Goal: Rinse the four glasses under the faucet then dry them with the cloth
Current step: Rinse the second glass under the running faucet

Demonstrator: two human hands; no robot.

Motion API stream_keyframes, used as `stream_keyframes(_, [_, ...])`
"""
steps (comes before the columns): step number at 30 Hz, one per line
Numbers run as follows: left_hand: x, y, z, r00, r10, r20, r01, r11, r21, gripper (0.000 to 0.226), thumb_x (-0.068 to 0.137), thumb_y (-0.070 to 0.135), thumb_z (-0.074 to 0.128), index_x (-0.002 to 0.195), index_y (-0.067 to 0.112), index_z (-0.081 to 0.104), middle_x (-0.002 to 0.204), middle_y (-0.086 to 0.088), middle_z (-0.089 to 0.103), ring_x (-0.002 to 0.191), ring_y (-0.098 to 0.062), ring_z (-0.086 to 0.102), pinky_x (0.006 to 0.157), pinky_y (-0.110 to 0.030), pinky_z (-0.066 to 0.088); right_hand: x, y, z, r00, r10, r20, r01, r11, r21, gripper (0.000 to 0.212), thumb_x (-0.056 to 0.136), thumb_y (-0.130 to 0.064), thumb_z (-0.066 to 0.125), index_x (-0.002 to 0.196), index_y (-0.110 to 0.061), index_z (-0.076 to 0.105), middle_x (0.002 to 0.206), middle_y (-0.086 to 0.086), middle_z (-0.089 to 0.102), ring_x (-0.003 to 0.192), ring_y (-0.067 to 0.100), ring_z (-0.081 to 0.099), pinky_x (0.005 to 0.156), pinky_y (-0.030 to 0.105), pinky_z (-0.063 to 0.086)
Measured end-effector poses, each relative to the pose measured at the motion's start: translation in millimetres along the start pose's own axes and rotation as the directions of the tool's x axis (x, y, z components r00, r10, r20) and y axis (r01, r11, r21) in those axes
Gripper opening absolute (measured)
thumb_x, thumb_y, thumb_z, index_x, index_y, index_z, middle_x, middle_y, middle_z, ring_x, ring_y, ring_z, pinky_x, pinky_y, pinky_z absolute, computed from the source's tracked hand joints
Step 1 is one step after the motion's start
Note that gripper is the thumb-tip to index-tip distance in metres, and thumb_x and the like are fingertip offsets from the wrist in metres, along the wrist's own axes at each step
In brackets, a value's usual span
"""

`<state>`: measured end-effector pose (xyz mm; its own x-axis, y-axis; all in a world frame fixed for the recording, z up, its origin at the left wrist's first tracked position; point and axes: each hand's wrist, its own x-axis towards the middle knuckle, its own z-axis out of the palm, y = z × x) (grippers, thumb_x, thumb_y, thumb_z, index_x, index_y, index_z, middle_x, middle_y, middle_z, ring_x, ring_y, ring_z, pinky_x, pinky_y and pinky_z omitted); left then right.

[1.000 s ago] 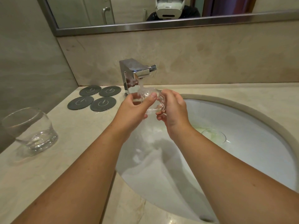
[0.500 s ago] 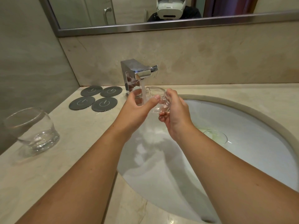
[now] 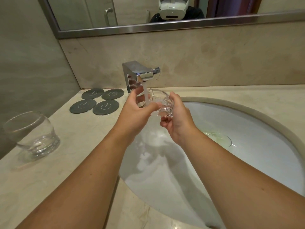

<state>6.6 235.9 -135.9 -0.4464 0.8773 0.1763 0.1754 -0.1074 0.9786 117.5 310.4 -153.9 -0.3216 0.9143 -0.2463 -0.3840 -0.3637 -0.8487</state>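
Note:
A clear glass (image 3: 162, 103) lies tilted on its side under the chrome faucet (image 3: 138, 75), mouth toward the left, and water runs down past its rim. My left hand (image 3: 137, 109) grips it at the rim, thumb across the front. My right hand (image 3: 177, 118) cups its thick base from the right. A second clear glass (image 3: 33, 136) stands upright on the counter at the far left. No cloth is in view.
The white oval sink (image 3: 255, 154) fills the right half, its drain (image 3: 219, 139) beyond my right wrist. Several dark round coasters (image 3: 97, 100) lie left of the faucet on the beige counter (image 3: 79, 162). A mirror (image 3: 132, 14) hangs above the backsplash.
Both hands have turned the glass under the stream and shifted it slightly right. The glass on the counter has stayed put.

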Motion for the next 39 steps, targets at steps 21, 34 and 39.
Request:
stream_keyframes(21, [-0.8,0.8,-1.0,0.999,-0.035,-0.009,0.036,0.998,0.053,0.099,0.057,0.052,0.085,0.148,0.032,0.053,0.136,0.007,0.069,0.125,-0.012,0.069,0.113,-0.05,0.052,0.3,2.4,-0.8,1.0,-0.013,0.007,0.013,0.999,-0.033,0.039,0.098,-0.047,0.068,0.111,-0.011,0.071,0.083,0.005,0.065,0.046,0.013,0.046,0.047,0.027,0.034])
stream_keyframes(34, [-2.1,5.1,2.6,0.995,-0.092,-0.038,0.092,0.996,0.013,0.063,0.086,0.042,0.087,0.135,0.037,0.049,0.128,0.01,0.067,0.115,-0.008,0.071,0.081,-0.029,0.056,6.6,3.1,-1.1,0.996,-0.046,0.072,0.052,0.996,-0.075,0.049,0.091,-0.047,0.061,0.12,-0.009,0.072,0.093,0.004,0.07,0.064,0.018,0.06,0.051,0.028,0.043])
stream_keyframes(39, [-0.8,3.2,0.9,0.998,-0.068,-0.005,0.068,0.998,-0.006,0.087,0.064,0.042,0.085,0.144,0.034,0.051,0.131,0.002,0.071,0.116,-0.013,0.073,0.09,-0.034,0.057,1.1,2.2,-2.7,0.995,0.071,0.066,-0.068,0.997,-0.047,0.047,0.098,-0.063,0.061,0.102,-0.018,0.073,0.078,0.002,0.062,0.047,0.014,0.046,0.046,0.025,0.035])
